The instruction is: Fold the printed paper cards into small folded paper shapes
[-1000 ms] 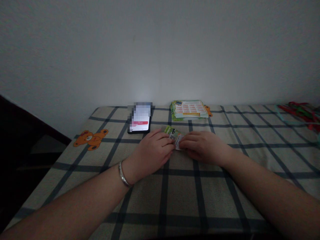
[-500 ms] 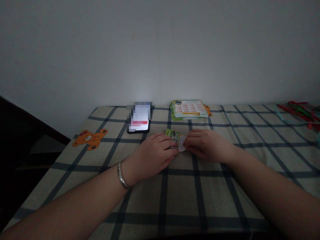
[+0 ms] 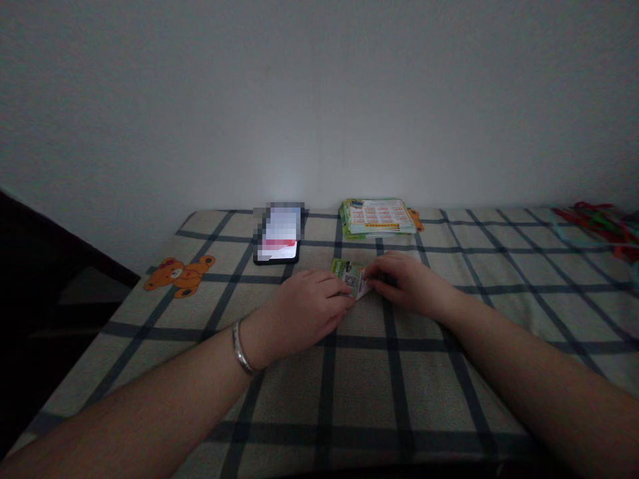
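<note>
A small printed card [image 3: 351,281], green and white with a square code on it, lies on the cloth between my hands. My left hand [image 3: 314,306] has its fingers bent over the card's left and near side, holding it down; a silver bangle [image 3: 241,347] circles that wrist. At the card's right edge, my right hand [image 3: 399,279] pinches the paper between thumb and fingers, and that edge looks slightly raised. The fingers hide parts of both ends of the card.
Behind the hands a stack of printed calendar cards [image 3: 378,217] lies near the wall. A lit phone [image 3: 279,233] rests left of it. Red, green and pale blue ribbons [image 3: 599,226] are heaped at the far right. A checked cloth [image 3: 279,412] with orange bear prints covers the table.
My right hand has shifted slightly left and away from me, its fingers more arched over the card's right edge. More of the square code shows. My left hand has barely moved.
</note>
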{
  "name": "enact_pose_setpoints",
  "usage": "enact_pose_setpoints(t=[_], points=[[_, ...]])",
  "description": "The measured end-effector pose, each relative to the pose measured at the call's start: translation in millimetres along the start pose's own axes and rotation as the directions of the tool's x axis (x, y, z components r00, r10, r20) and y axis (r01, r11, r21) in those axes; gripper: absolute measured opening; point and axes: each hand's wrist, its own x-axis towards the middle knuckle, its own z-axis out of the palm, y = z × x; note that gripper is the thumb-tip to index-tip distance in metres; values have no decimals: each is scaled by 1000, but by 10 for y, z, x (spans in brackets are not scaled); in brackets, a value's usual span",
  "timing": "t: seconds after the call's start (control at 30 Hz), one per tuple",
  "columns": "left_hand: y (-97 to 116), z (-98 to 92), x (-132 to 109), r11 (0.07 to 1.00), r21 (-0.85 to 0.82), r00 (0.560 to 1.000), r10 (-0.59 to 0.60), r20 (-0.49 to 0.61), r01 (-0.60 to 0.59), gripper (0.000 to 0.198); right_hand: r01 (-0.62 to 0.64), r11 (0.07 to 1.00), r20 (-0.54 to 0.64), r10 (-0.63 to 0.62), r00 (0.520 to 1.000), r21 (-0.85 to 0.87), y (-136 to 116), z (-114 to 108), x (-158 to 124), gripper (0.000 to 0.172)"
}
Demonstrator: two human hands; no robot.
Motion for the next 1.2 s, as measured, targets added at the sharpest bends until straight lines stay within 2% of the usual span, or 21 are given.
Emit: enact_pose_setpoints(t=[0.23,0.73,0.9,1.07,1.2], points=[[-8,18,-6,1000,2,1000,8,-10,-7,22,-96,994,-45,99,994,58,20,86,35,6],[1,20,-11,999,-2,998,37,-51,-37,26,11,1000,-56,-10,998,19,60,46,20,5],[3,12,-1,999,-20,999,30,-45,-31,25,96,995,-33,-95,995,24,100,-20,-15,14],[-1,7,3,998,-56,998,26,-55,-29,25,161,987,-63,-161,985,0,106,8,5,16],[-9,11,5,995,-99,999,-14,-47,9,24,129,991,-53,-131,990,-42,89,26,15,11]])
